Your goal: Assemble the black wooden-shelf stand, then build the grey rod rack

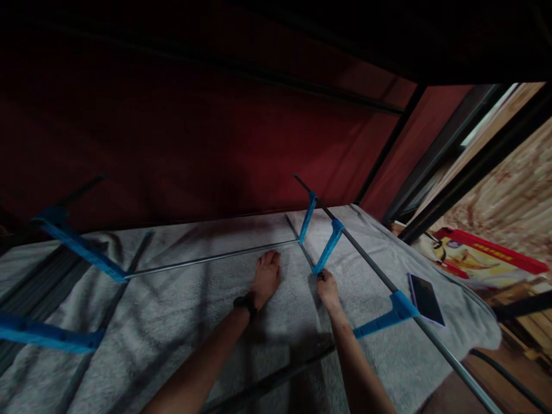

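Observation:
My left hand (268,277) lies flat on a grey blanket (190,313), fingers stretched out, just in front of a thin metal crossbar (207,259). A dark watch or band (245,306) is on that wrist. At the foot of a blue plastic connector (328,247), my right hand (328,290) pinches the dark end of a tube, mostly covered by the fingers. Another blue connector (307,218) stands behind it, joined to the crossbar. A long grey pole (366,261) runs through the connectors' tops. A third blue connector (388,319) is partly behind my right forearm.
More blue connectors (81,248) and dark tubes (140,250) stand at the left. A phone (426,299) lies right of the long pole. Beyond are a red and yellow box (478,259) and black frame bars (392,144). Dark red fabric (194,149) hangs behind.

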`<move>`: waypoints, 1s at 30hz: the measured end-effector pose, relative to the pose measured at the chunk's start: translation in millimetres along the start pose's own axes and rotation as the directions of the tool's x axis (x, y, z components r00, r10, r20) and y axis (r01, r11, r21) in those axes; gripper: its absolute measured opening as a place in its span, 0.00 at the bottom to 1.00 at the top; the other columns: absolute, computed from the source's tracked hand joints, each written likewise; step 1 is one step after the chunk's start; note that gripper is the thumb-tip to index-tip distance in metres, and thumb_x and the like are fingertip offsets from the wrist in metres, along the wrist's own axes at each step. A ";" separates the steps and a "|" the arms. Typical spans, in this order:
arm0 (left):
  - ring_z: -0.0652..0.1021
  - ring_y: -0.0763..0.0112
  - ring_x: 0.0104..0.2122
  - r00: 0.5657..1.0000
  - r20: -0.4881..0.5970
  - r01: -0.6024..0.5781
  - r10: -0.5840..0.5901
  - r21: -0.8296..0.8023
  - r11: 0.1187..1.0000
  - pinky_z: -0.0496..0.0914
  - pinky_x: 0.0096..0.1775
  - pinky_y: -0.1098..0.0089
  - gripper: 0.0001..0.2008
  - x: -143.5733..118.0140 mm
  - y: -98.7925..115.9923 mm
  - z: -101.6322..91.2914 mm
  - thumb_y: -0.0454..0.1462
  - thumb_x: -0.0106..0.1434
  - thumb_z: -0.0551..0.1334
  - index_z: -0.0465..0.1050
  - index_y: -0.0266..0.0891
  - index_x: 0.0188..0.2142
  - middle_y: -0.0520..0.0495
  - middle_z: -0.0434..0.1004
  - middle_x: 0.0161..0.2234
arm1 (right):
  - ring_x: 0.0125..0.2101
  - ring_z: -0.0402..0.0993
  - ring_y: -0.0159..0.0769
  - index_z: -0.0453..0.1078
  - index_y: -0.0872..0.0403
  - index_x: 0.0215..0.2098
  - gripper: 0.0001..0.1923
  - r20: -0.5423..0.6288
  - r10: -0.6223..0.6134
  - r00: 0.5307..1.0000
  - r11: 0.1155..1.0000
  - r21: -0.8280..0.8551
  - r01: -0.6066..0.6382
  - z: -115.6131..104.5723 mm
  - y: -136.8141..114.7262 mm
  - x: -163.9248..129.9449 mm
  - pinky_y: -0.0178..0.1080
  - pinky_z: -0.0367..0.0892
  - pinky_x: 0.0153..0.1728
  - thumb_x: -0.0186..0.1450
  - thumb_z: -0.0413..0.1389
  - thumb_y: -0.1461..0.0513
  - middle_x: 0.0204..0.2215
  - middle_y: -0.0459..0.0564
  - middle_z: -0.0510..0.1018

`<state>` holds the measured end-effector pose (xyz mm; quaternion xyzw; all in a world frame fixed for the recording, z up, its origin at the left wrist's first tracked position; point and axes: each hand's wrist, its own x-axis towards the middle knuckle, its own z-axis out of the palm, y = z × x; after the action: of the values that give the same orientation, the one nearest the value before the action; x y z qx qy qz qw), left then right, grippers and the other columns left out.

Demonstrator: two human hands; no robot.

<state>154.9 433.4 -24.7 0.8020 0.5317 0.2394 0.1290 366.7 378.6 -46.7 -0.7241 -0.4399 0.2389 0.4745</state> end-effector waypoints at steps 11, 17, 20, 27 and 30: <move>0.75 0.57 0.51 0.987 0.163 -0.041 0.017 0.144 0.989 0.66 0.54 0.60 0.19 62.9 -53.1 -22.9 0.33 0.69 0.51 0.68 0.35 0.58 0.35 0.75 0.53 | 0.39 0.78 0.47 0.76 0.55 0.44 0.21 0.045 0.051 0.998 0.998 0.033 -0.052 9.5 6.0 19.6 0.45 0.69 0.45 0.57 0.54 0.53 0.34 0.53 0.82; 0.76 0.59 0.51 0.968 0.244 -0.089 0.054 0.138 0.986 0.70 0.50 0.63 0.17 65.5 -62.8 -19.6 0.34 0.71 0.50 0.69 0.37 0.56 0.39 0.76 0.54 | 0.43 0.79 0.49 0.77 0.53 0.45 0.23 0.039 0.073 0.997 0.997 0.009 -0.073 8.8 11.2 17.7 0.47 0.68 0.49 0.57 0.56 0.50 0.37 0.54 0.83; 0.77 0.57 0.51 0.962 0.269 -0.088 0.047 0.142 0.986 0.71 0.49 0.62 0.17 66.8 -63.0 -17.7 0.34 0.71 0.49 0.71 0.38 0.54 0.39 0.77 0.52 | 0.45 0.78 0.50 0.78 0.54 0.43 0.22 0.061 0.073 0.996 0.997 0.036 -0.075 6.9 10.6 17.0 0.46 0.68 0.49 0.57 0.57 0.50 0.38 0.54 0.83; 0.77 0.59 0.50 0.952 0.306 -0.060 0.008 0.160 0.985 0.71 0.49 0.62 0.16 69.3 -57.1 -21.4 0.34 0.71 0.49 0.71 0.39 0.52 0.39 0.77 0.52 | 0.45 0.77 0.48 0.76 0.56 0.46 0.26 0.092 0.103 0.990 0.992 0.062 -0.109 7.1 6.7 18.8 0.46 0.67 0.50 0.57 0.56 0.49 0.40 0.55 0.83; 0.78 0.59 0.50 0.950 0.311 -0.050 -0.006 0.171 0.984 0.71 0.50 0.62 0.15 68.4 -54.9 -25.8 0.34 0.71 0.49 0.72 0.37 0.51 0.38 0.77 0.51 | 0.45 0.77 0.49 0.74 0.57 0.47 0.26 0.024 0.071 0.997 0.997 0.034 -0.072 8.2 4.0 6.4 0.48 0.68 0.49 0.57 0.55 0.49 0.40 0.57 0.81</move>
<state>119.8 516.8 -11.2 0.8439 0.5149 0.0636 0.1366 365.3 387.4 -53.4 -0.7283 -0.4146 0.2715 0.4732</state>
